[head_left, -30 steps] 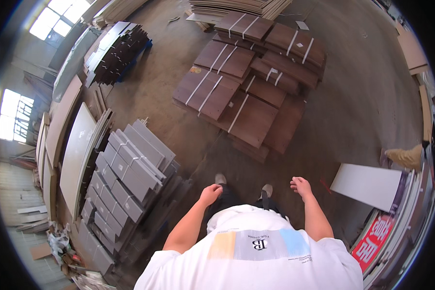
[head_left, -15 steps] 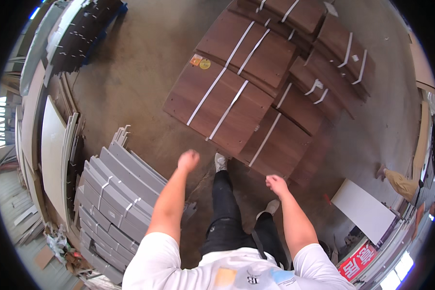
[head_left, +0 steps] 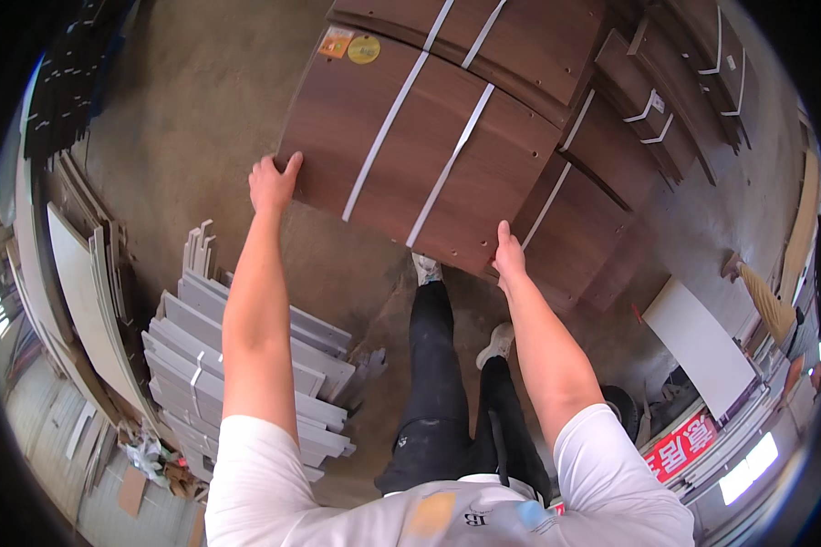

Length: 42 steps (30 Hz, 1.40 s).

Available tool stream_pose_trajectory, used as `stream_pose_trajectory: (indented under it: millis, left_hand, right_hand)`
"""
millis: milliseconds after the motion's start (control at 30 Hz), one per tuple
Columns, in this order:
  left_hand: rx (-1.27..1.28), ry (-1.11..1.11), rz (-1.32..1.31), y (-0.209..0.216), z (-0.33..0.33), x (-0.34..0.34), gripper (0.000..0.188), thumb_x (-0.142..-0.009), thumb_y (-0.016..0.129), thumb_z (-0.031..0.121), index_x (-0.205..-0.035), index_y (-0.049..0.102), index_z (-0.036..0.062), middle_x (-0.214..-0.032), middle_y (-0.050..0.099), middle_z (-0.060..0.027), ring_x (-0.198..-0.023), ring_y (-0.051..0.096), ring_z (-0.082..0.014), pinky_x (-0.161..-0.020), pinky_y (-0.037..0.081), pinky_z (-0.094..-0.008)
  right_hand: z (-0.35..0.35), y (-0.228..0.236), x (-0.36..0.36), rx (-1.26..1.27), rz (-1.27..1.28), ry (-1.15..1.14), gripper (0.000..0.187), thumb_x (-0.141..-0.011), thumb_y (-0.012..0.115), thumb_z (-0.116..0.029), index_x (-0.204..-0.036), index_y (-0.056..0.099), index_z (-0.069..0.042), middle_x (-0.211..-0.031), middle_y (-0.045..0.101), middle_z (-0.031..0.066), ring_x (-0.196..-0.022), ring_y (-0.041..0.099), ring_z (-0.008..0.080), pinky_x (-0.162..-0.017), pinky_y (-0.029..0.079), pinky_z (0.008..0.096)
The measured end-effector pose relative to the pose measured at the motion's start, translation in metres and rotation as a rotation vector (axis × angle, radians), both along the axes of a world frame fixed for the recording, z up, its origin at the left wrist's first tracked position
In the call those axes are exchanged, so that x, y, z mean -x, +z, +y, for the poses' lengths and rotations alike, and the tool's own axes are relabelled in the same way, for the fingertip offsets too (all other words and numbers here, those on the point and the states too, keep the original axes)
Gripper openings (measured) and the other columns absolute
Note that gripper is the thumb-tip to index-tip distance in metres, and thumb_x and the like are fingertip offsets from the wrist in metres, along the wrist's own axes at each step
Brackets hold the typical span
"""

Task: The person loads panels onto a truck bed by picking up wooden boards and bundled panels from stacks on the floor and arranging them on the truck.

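A bundle of dark brown wood-grain panels (head_left: pixel 410 146), bound with white straps, lies on top of the stack in front of me. Two stickers, one orange and one yellow, mark its far left corner. My left hand (head_left: pixel 275 185) grips the bundle's near left corner, thumb against the panel. At the near right corner my right hand (head_left: pixel 509 255) has its thumb up over the edge, the other fingers mostly hidden below. Another strapped brown bundle (head_left: pixel 529 46) adjoins it on the far side.
Strapped grey panels (head_left: pixel 246 365) are piled at my left, with long boards (head_left: pixel 91 301) beyond. More brown panels (head_left: pixel 575 219) lie to the right. A white board (head_left: pixel 702 342) and a red banner (head_left: pixel 682 447) are at the lower right, near another person (head_left: pixel 768 305).
Both hands have reached forward and apart, from free in the air onto the near corners of the brown bundle. The bundle now appears closer.
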State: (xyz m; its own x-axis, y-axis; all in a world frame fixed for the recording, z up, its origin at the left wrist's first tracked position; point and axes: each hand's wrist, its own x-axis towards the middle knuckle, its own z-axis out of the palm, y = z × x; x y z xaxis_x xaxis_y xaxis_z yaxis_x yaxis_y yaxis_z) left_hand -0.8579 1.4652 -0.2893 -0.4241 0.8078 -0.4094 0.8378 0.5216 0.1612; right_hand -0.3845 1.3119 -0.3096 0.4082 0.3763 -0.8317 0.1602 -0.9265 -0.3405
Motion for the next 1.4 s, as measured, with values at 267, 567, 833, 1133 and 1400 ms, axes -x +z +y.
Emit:
stream_pose_trajectory:
  millis: [267,567,833,1133,1400]
  left_hand:
    - [0.214,0.051,-0.193,0.036,-0.088,-0.006,0.072,-0.092,0.054,0.071,-0.101,0.062,-0.0001,-0.112,0.066,-0.0238,-0.110,0.061,-0.0430,-0.098,0.047,-0.0505]
    - [0.532,0.356,-0.729,0.079,-0.098,-0.045,0.100,-0.080,0.068,0.078,-0.129,0.064,-0.0094,-0.123,0.071,-0.0138,-0.113,0.066,-0.0250,-0.094,0.050,-0.0406]
    - [0.719,0.469,-0.901,0.212,-0.199,-0.085,0.070,-0.089,0.073,0.060,-0.129,0.065,0.0031,-0.123,0.071,-0.0131,-0.108,0.070,-0.0281,-0.097,0.055,-0.0473]
    - [0.644,0.173,-0.787,0.343,-0.301,-0.170,0.070,-0.090,0.070,0.061,-0.131,0.063,0.0049,-0.127,0.066,-0.0100,-0.113,0.065,-0.0280,-0.098,0.054,-0.0515]
    - [0.547,-0.064,-1.328,0.404,-0.449,-0.322,0.068,-0.097,0.057,0.065,-0.141,0.058,0.0132,-0.137,0.062,-0.0032,-0.124,0.059,-0.0270,-0.103,0.050,-0.0443]
  right_hand:
    - [-0.069,0.042,-0.060,0.039,-0.145,0.165,0.078,-0.103,0.033,-0.066,-0.132,0.060,0.002,-0.136,0.061,0.0265,-0.131,0.053,0.0440,-0.107,0.041,0.0491]
    - [-0.163,0.177,-0.051,0.151,-0.347,0.211,0.068,-0.104,0.036,-0.061,-0.104,0.067,0.000,-0.105,0.069,0.0293,-0.106,0.063,0.0486,-0.090,0.049,0.0546]
    - [-0.258,0.297,-0.090,0.092,-0.447,0.255,0.066,-0.102,0.044,-0.057,-0.088,0.070,0.002,-0.092,0.071,0.0283,-0.093,0.067,0.0475,-0.085,0.054,0.0555]
    - [-0.514,0.437,-0.079,-0.134,-0.635,-0.116,0.061,-0.100,0.051,-0.056,-0.079,0.065,0.000,-0.086,0.070,0.0250,-0.084,0.067,0.0451,-0.076,0.053,0.0549]
    - [-0.765,0.558,-0.072,-0.536,-1.030,-0.697,0.049,-0.098,0.067,-0.043,-0.071,0.051,-0.004,-0.066,0.053,0.0159,-0.062,0.055,0.0320,-0.058,0.044,0.0423]
